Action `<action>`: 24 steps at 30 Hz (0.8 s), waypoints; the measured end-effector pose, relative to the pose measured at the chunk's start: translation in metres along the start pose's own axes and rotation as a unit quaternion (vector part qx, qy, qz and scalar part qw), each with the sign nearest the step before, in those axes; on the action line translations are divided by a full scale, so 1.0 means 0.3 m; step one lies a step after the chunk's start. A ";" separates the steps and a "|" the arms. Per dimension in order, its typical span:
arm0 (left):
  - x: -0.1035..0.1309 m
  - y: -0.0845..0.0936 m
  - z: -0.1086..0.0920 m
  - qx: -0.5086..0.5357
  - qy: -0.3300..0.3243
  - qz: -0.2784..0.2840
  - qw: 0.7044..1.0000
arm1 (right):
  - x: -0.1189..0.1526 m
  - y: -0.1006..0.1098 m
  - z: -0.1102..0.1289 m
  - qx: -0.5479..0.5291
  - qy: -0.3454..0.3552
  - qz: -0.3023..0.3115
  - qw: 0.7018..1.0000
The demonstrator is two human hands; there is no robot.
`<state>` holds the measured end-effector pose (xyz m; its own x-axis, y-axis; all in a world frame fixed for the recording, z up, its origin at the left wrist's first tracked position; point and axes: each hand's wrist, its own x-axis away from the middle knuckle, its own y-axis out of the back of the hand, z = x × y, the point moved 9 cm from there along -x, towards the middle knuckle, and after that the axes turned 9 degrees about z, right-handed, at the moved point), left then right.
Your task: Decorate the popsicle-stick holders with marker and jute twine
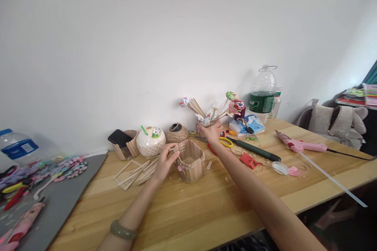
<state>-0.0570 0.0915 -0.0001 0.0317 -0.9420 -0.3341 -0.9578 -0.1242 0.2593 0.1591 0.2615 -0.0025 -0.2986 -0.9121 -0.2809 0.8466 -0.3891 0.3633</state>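
A small open basket made of wooden craft sticks (pixel 194 169) stands upright on the table in front of me. My left hand (pixel 165 161) grips its left rim between thumb and fingers, beside a small pink decoration. Farther back, my right hand (pixel 211 131) is closed around the rim of a low flower holder (pixel 203 130). Thin sticks, white rolled pieces and paper flowers (pixel 235 105) rise from that holder, and my hand hides much of its front. Loose craft sticks (pixel 138 173) lie left of the basket.
Along the wall are a phone (pixel 120 138) in another stick holder, a white coconut (pixel 150 143), twine (pixel 176 133) and a large bottle (pixel 263 94). Yellow-handled scissors (pixel 226 142), a dark green pen-like tool (pixel 259 151) and a pink glue gun (pixel 303 145) lie right.
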 end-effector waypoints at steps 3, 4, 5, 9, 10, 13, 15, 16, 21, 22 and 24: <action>-0.002 0.004 0.001 -0.008 -0.011 -0.006 1.000 | 0.008 -0.015 0.000 0.012 -0.009 -0.029 0.999; -0.002 0.005 0.001 -0.012 -0.014 -0.008 1.000 | 0.006 -0.019 -0.001 0.015 -0.008 -0.032 0.999; -0.003 0.005 0.002 -0.015 -0.018 -0.011 1.000 | 0.002 -0.021 -0.003 0.017 -0.006 -0.030 0.999; 0.001 0.000 -0.004 -0.032 -0.031 -0.021 0.999 | -0.032 -0.025 -0.013 0.021 0.022 0.010 0.999; 0.004 -0.002 -0.009 -0.039 -0.036 -0.026 0.998 | -0.039 -0.024 -0.016 0.021 0.030 0.023 0.999; 0.010 0.018 -0.042 -0.068 -0.056 -0.062 0.994 | -0.036 -0.011 -0.026 0.014 0.046 0.056 0.997; 0.015 0.077 -0.071 -0.094 -0.069 -0.122 0.986 | -0.010 0.008 -0.031 0.005 0.053 0.073 0.996; 0.020 0.127 -0.085 -0.108 -0.072 -0.166 0.978 | 0.011 0.021 -0.031 -0.002 0.058 0.083 0.995; 0.089 0.509 -0.105 -0.163 -0.015 -0.441 0.882 | 0.185 0.095 0.025 -0.045 0.140 0.200 0.969; 0.101 0.584 -0.094 -0.170 0.012 -0.477 0.862 | 0.231 0.107 0.047 -0.052 0.161 0.236 0.957; 0.105 0.710 -0.060 -0.182 0.066 -0.508 0.839 | 0.324 0.130 0.091 -0.063 0.191 0.295 0.934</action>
<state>-0.2548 0.0297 0.0607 0.8337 -0.3147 -0.4538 -0.2667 -0.9490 0.1682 0.1511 0.1541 0.0088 0.3953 -0.8407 -0.3702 0.8665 0.2076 0.4539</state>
